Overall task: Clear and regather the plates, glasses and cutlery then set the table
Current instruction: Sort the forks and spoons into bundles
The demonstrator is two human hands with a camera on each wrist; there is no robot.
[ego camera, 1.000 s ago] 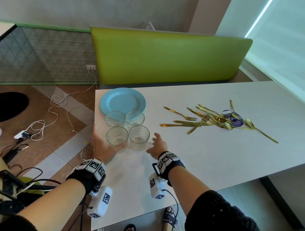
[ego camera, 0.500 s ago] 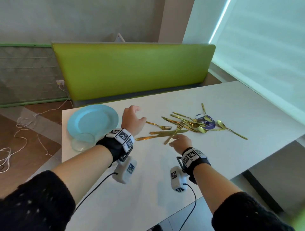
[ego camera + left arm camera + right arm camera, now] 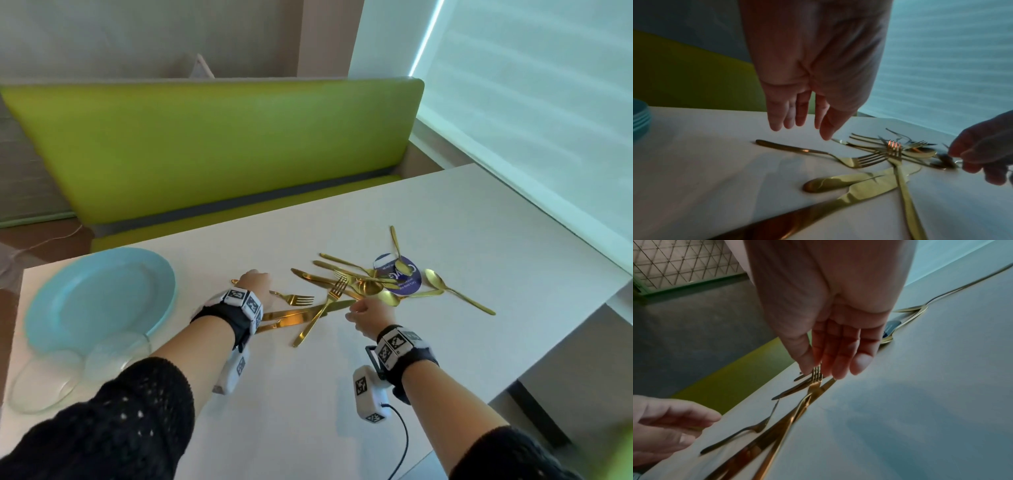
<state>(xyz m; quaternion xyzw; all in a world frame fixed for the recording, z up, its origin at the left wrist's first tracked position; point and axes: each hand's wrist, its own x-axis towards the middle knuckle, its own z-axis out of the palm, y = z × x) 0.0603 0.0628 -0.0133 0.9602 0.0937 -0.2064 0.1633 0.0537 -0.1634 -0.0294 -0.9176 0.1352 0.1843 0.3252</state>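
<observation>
Gold cutlery lies scattered mid-table: a fork [image 3: 294,298] [image 3: 818,152], two knives [image 3: 301,313] [image 3: 849,180], a slanted fork [image 3: 320,315] [image 3: 816,379] and spoons [image 3: 455,291]. My left hand [image 3: 255,279] [image 3: 801,129] hovers just above the first fork's handle with straight fingers, holding nothing. My right hand [image 3: 354,310] [image 3: 824,371] reaches down beside the slanted fork's tines and the knife tips, thumb close to the fingers; no grip shows. Stacked blue plates [image 3: 99,301] [image 3: 639,116] sit at the far left, with clear glasses [image 3: 116,349] in front of them.
The white table [image 3: 342,394] ends close on the right and near side. A green bench back [image 3: 222,144] runs along its far edge. A round purple sticker [image 3: 407,274] lies under the spoons. A window blind fills the right.
Both hands left the glasses and swung right to the cutlery. Since half a second ago the left hand dropped over the fork handle and the right hand reached the knife tips.
</observation>
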